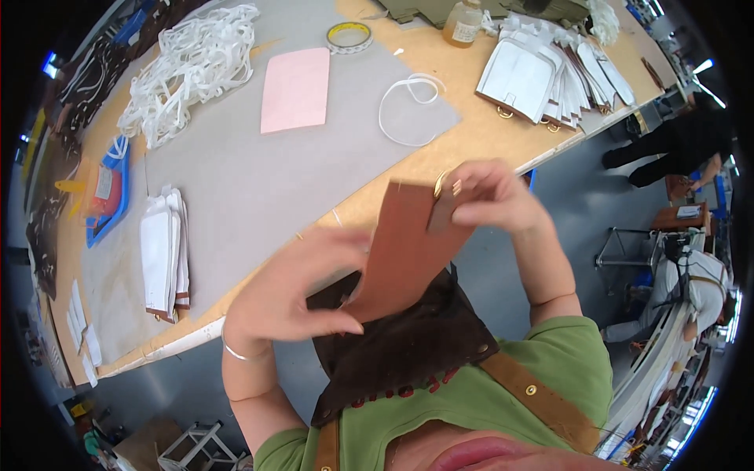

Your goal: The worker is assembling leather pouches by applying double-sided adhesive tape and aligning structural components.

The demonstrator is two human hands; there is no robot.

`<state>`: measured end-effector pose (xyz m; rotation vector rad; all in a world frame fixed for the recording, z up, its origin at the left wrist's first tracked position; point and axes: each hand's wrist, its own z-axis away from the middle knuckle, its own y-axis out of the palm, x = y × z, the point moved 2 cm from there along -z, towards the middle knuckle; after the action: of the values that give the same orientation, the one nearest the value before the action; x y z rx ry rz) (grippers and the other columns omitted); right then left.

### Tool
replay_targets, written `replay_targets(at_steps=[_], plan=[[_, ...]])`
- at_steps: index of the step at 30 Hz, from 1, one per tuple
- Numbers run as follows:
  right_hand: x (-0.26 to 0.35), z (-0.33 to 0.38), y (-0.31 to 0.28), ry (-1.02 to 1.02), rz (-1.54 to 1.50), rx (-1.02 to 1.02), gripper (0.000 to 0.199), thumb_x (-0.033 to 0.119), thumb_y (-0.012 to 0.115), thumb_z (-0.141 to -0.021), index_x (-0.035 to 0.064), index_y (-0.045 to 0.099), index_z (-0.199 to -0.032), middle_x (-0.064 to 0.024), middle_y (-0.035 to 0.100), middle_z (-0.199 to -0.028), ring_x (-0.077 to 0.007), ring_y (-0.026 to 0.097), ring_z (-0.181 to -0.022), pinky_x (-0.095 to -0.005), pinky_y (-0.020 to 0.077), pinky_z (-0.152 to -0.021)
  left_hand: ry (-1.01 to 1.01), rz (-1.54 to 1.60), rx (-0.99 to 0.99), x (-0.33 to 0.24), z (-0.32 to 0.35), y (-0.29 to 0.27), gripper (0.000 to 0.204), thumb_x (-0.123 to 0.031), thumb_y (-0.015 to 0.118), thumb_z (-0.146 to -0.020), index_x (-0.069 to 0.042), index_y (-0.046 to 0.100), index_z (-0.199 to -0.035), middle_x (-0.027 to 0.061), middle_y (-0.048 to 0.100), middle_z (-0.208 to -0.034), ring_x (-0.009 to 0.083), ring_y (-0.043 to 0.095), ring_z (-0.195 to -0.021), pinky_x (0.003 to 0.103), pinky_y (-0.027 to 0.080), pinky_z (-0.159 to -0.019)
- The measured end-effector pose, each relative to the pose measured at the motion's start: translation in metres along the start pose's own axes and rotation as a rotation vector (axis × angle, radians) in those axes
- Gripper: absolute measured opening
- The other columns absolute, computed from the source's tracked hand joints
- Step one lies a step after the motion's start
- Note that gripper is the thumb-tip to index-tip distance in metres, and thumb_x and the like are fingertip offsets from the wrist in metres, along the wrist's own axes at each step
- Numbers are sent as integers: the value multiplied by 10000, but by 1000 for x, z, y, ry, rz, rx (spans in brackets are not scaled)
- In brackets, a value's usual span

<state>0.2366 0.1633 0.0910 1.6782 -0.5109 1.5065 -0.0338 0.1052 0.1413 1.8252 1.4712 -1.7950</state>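
Observation:
A brown leather panel (408,243) is held up tilted in front of my dark apron, over the near edge of the table. My right hand (491,200) pinches its upper right corner, beside a small gold metal fitting (440,185) and a darker brown strap piece (441,213). At the panel's left side my left hand (287,286), somewhat blurred, curves around the edge, its thumb by the lower corner. The fingertips partly disappear behind the leather.
On the table lie a pink sheet (295,90), a tape roll (349,37), a heap of white cord (192,67), a loose cord loop (382,118), and stacked white-faced pieces (161,255). More pieces (522,71) fan out near a glass bottle (463,23). A blue tray (110,192) sits left.

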Motion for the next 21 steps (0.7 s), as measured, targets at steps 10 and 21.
replay_targets(at_steps=[10,21], plan=[[133,24,-77,-1222,1239,-770,199,-117,526,-815,-32,576,-988,-147,613,-1047,-212,591,-981,-304,466,-889,-267,474,-360,113,-8,-26,279,-99,668,-763,-37,572,-1018,39,583,-1028,117,528,-915,261,418,-805],[26,15,-134,-261,1679,-814,373,13,556,-622,109,625,-976,-75,602,-1065,-272,519,-1043,-396,366,-926,-315,482,-441,124,-2,-13,161,-67,661,-765,-32,591,-905,3,582,-886,93,510,-819,234,412,-725]])
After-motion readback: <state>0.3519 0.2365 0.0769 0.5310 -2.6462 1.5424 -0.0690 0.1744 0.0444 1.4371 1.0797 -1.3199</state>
